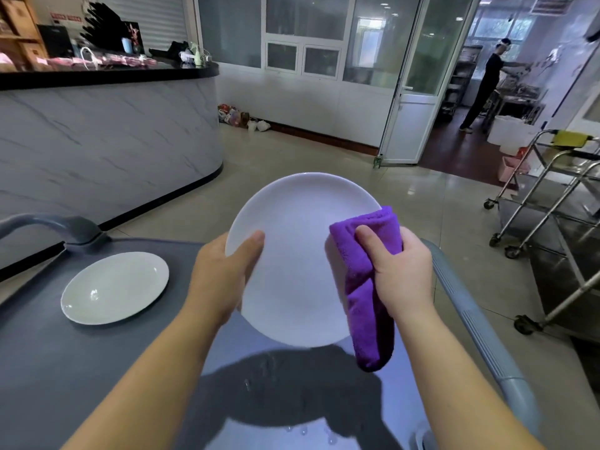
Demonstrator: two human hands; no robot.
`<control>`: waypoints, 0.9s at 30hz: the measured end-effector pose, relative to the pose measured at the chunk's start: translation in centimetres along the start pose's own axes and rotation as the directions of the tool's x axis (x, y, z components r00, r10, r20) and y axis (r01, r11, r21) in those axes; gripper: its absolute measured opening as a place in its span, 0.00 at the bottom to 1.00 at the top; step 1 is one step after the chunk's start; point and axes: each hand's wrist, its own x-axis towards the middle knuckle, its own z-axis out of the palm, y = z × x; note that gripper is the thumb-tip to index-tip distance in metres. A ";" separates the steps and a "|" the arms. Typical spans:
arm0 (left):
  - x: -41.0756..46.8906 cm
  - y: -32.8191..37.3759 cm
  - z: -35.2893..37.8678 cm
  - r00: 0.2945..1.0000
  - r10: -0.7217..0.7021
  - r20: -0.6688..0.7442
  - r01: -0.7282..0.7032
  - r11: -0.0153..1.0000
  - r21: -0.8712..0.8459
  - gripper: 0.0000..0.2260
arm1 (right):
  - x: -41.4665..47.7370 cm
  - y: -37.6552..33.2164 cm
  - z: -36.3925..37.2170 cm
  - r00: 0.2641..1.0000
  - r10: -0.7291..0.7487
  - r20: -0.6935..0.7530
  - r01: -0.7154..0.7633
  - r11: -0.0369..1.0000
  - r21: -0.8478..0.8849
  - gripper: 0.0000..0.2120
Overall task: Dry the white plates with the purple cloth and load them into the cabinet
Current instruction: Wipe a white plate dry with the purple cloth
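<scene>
A white plate [297, 241] is held tilted above a grey cart top [45, 368]. My left hand [224, 274] grips its left rim, thumb on the face. My right hand [399, 271] presses a folded purple cloth [367, 306] against the plate's right edge; the cloth's tail hangs down below the rim. A second white plate [115, 287] lies flat on the cart top to the left, apart from both hands. No cabinet is in sight.
The cart has a raised grey handle [61, 225] at the left and a rail [470, 316] at the right. A marble-look counter [107, 141] stands at the left. Metal trolleys [552, 228] stand at the right. A person [487, 82] works beyond an open door.
</scene>
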 end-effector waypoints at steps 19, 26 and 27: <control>-2.1 -1.3 0.0 0.927 0.076 -0.368 -0.038 0.993 0.110 0.04 | -0.9 1.9 -0.7 0.942 0.331 0.048 -0.301 0.902 -0.309 0.10; -2.8 -1.4 0.5 0.981 0.049 -0.186 -0.019 0.987 0.159 0.09 | -0.7 -0.1 2.7 0.986 -0.153 0.066 0.166 0.897 -0.410 0.09; -2.9 -1.4 0.7 0.987 0.055 -0.150 -0.029 0.986 0.166 0.10 | -1.0 0.3 3.6 0.958 -0.260 0.120 0.286 0.847 -0.449 0.10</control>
